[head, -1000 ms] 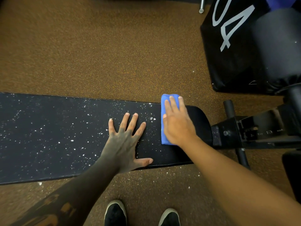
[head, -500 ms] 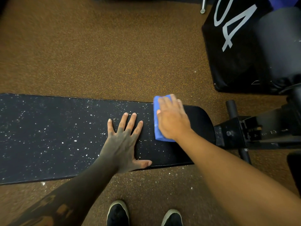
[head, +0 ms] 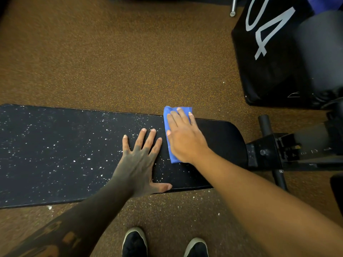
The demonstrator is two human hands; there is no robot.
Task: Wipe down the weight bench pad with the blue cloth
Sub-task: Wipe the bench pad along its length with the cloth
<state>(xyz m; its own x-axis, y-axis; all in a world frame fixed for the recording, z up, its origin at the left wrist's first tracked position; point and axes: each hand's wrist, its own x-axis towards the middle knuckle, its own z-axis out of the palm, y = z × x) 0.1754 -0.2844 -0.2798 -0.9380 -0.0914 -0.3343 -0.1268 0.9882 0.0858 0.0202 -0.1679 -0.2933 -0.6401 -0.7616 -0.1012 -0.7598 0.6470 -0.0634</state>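
Observation:
The black weight bench pad (head: 55,154) runs left to right across the view, speckled with white flecks over its left and middle part. Its rounded right end looks plain black. The folded blue cloth (head: 168,113) lies across the pad near that end, its far edge hanging past the pad's far side. My right hand (head: 185,140) presses flat on the cloth, covering most of it. My left hand (head: 139,164) rests flat on the pad just left of the cloth, fingers spread, thumb over the near edge.
A black box with a white "04" (head: 269,62) stands on the brown speckled floor (head: 130,52) at the upper right. The bench's black metal frame (head: 278,153) sticks out to the right of the pad. My two dark shoes (head: 134,242) are below the pad's near edge.
My right hand has slid the cloth leftward along the pad, closer to my left hand. The left hand has stayed in place on the pad.

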